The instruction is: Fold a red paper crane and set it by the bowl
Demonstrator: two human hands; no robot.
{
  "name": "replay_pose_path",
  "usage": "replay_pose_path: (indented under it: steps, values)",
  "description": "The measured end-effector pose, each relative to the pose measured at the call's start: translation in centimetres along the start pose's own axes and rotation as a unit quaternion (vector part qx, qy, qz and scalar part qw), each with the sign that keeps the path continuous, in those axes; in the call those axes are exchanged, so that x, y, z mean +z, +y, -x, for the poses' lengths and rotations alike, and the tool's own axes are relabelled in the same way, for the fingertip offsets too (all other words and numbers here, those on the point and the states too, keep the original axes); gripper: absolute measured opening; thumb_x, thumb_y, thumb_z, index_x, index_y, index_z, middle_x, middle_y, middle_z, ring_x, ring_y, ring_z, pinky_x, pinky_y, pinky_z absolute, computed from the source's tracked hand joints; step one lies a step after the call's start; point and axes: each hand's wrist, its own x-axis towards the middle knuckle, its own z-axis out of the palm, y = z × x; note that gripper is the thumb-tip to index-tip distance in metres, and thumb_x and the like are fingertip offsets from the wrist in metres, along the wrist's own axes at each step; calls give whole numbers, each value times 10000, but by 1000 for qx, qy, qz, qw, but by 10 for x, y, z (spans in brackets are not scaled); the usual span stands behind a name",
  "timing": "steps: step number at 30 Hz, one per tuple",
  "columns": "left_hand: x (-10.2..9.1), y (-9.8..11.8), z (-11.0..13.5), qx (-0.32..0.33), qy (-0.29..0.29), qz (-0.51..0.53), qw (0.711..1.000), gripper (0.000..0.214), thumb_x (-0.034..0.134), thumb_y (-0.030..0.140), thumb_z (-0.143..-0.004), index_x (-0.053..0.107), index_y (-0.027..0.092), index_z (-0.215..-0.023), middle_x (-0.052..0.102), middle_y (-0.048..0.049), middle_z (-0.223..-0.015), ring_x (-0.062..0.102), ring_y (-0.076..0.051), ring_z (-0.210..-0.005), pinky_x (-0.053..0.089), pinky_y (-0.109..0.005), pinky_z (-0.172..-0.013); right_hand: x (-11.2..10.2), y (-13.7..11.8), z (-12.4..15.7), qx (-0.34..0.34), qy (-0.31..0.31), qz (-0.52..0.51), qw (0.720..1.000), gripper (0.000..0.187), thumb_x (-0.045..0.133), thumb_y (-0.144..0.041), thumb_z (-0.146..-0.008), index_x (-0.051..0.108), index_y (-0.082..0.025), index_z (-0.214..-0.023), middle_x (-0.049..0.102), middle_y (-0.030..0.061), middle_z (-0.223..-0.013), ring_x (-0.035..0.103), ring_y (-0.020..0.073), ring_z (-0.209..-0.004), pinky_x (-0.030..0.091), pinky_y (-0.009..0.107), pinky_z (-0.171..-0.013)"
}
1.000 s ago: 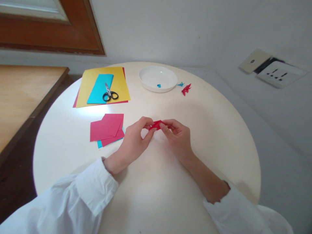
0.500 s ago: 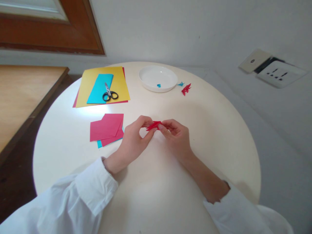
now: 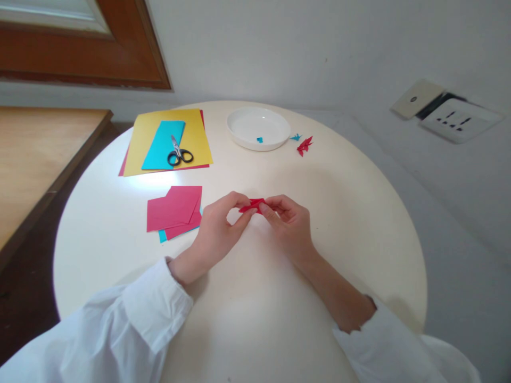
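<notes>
A small folded piece of red paper (image 3: 252, 205) is pinched between my two hands just above the round cream table (image 3: 359, 213). My left hand (image 3: 217, 229) grips its left end with thumb and fingertips. My right hand (image 3: 289, 223) holds the right end the same way. Most of the red piece is hidden by my fingers. Both arms wear white sleeves.
Red and blue paper squares (image 3: 175, 211) lie left of my hands. Farther back, black-handled scissors (image 3: 179, 154) rest on a blue sheet over yellow paper (image 3: 195, 138). A white dish (image 3: 258, 128) holds a blue scrap; small red (image 3: 304, 145) and blue folded figures lie beside it.
The red piece has been turned and worked slightly between the fingertips. Both hands stay in nearly the same place.
</notes>
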Motion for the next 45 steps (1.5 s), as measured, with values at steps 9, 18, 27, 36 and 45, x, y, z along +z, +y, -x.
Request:
replay_pose_path:
  steps: [9, 18, 27, 36, 45]
  values:
    - [2, -2, 0, -17, 4, 29, 999, 43, 585, 201, -785, 559, 196, -750, 652, -13, -732, 609, -137, -688, 480, -258, -637, 0, -1, 0, -7, 4, 5, 1000, 93, 642, -282, -725, 647, -191, -710, 690, 15, -698, 623, 157, -667, 491, 308, -657]
    - [2, -4, 0, -32, 12, 56, 998, 71, 589, 175, -774, 534, 199, -736, 630, 4, -712, 594, -127, -677, 468, -241, -610, 0, -1, 0, -14, 2, 11, 1000, 77, 640, -268, -731, 657, -195, -717, 695, 10, -706, 630, 155, -675, 493, 303, -659]
    - [3, -2, 1, -41, 12, 67, 997, 76, 592, 180, -771, 520, 201, -759, 601, 11, -717, 587, -119, -693, 479, -245, -652, 0, -1, 0, -34, -9, 25, 999, 50, 636, -237, -742, 641, -198, -710, 682, -3, -694, 616, 145, -672, 475, 290, -654]
    - [2, -2, 1, -24, 7, 66, 998, 80, 566, 134, -772, 522, 200, -758, 599, 11, -725, 583, -119, -693, 476, -244, -660, 0, -1, 1, -48, -21, 32, 998, 45, 626, -225, -753, 644, -199, -721, 679, -3, -702, 604, 141, -675, 460, 291, -662]
    - [4, -5, 1, -12, 11, 73, 997, 77, 575, 147, -775, 517, 196, -763, 586, 15, -717, 567, -111, -681, 467, -234, -645, -1, 1, 2, -47, -16, 28, 998, 44, 626, -237, -753, 645, -202, -734, 680, 2, -714, 607, 149, -684, 466, 299, -673]
